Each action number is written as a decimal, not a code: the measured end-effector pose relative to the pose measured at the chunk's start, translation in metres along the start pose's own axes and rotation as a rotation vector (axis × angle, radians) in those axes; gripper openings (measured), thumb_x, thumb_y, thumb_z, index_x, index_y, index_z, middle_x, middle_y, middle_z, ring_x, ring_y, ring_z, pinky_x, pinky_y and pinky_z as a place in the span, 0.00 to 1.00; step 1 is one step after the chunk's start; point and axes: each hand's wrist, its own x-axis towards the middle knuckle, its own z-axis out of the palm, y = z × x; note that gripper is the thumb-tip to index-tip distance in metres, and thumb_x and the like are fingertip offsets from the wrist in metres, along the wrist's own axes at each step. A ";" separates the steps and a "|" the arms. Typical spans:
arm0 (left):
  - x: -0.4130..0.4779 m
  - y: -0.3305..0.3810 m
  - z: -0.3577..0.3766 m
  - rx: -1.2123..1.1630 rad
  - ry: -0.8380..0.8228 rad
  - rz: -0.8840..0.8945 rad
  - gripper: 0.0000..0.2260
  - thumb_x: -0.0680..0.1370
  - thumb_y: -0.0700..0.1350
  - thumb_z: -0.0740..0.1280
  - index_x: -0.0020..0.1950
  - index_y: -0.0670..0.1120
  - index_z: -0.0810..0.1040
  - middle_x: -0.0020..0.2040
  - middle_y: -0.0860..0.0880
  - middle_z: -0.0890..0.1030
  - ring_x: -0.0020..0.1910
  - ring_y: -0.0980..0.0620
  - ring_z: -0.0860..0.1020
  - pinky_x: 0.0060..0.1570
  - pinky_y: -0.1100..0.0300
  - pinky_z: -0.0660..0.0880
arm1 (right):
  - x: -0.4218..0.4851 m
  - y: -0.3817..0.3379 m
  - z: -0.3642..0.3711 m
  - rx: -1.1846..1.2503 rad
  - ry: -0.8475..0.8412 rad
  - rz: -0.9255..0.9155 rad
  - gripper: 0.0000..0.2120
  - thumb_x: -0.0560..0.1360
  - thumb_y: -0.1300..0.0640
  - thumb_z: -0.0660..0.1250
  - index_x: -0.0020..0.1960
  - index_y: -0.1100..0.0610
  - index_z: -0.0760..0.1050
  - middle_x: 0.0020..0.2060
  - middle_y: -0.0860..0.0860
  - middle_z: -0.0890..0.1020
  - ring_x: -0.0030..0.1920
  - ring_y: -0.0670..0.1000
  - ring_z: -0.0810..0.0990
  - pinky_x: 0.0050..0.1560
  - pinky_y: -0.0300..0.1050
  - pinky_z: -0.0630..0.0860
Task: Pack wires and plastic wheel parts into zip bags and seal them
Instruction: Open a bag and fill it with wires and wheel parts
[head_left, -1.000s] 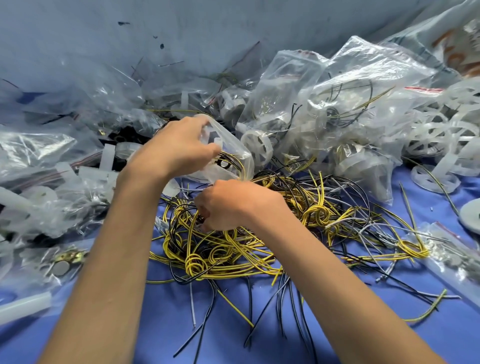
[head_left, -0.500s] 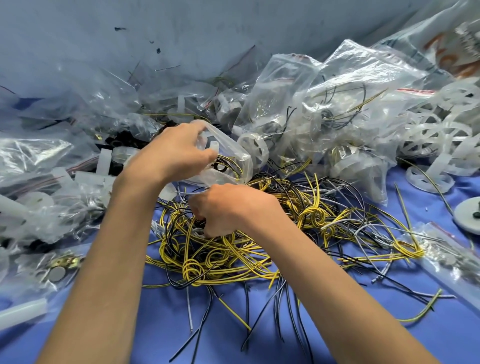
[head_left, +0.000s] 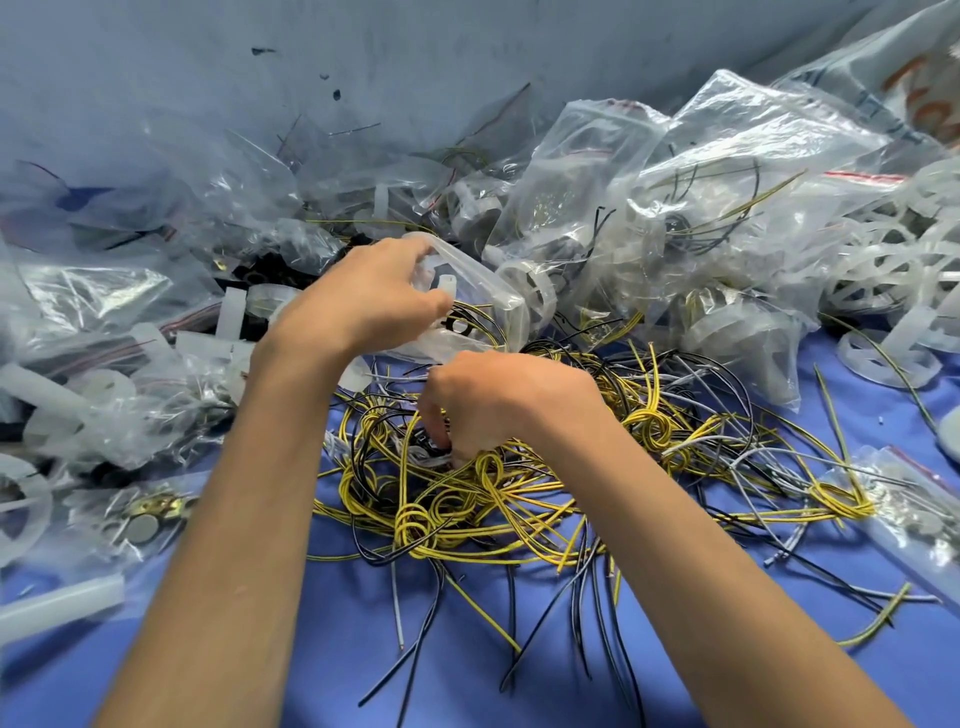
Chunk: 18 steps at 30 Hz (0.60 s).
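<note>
Left hand (head_left: 363, 299) grips zip bag (head_left: 485, 288) rim; right hand (head_left: 501, 400) pinches wires (head_left: 467, 501).

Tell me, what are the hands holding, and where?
Left hand grips the zip bag by its mouth rim; right hand pinches wires atop the pile.

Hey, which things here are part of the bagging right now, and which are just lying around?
In use: left hand holding clear plastic zip bag; right hand gripping tangled yellow and black wires; loose white spoked plastic wheels.
Lying about: heaped filled clear bags; white plastic tube; bagged brass discs.
</note>
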 end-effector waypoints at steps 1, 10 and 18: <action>0.000 0.000 0.000 0.000 0.000 0.000 0.13 0.77 0.48 0.64 0.61 0.51 0.73 0.58 0.47 0.79 0.50 0.43 0.78 0.55 0.50 0.75 | 0.000 -0.001 0.000 -0.005 -0.009 -0.007 0.11 0.71 0.60 0.68 0.53 0.55 0.78 0.42 0.53 0.76 0.46 0.58 0.78 0.44 0.46 0.75; 0.003 -0.003 0.000 0.027 0.003 0.010 0.14 0.77 0.49 0.64 0.63 0.52 0.72 0.57 0.48 0.79 0.47 0.46 0.76 0.50 0.56 0.72 | 0.002 -0.002 0.005 0.001 -0.009 -0.020 0.08 0.73 0.59 0.67 0.52 0.54 0.76 0.42 0.52 0.76 0.44 0.57 0.78 0.43 0.46 0.77; 0.002 -0.003 0.001 0.029 0.005 0.007 0.14 0.77 0.49 0.64 0.62 0.51 0.72 0.58 0.47 0.79 0.46 0.46 0.75 0.52 0.55 0.73 | 0.002 -0.003 0.003 -0.048 -0.094 -0.068 0.05 0.76 0.58 0.64 0.51 0.53 0.74 0.43 0.51 0.74 0.44 0.54 0.74 0.36 0.40 0.69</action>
